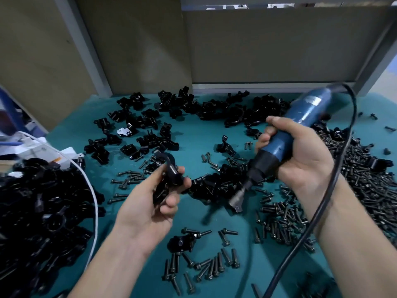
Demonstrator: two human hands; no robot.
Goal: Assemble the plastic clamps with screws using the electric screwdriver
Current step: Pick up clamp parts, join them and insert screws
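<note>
1. Between the hands, the teal counter point(204, 130) carries loose black screws point(204, 265).
2. Above it, the left hand point(154, 203) pinches a glossy, curved black clamp point(169, 175).
3. Opposite, the right hand point(300, 155) grips the blue electric screwdriver point(285, 136), with its bit tilted down toward the left hand and apart from the clamp.
4. Left of the left hand lies a clamp heap point(43, 211).

Black clamp point(171, 176), tilted blue screwdriver point(300, 123), loose screws point(365, 181)

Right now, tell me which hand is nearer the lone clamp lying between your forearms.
Left. The left hand, holding a second clamp, hangs just beyond the lone clamp, to its left; the right hand, round the screwdriver, is farther off to its right.
</note>
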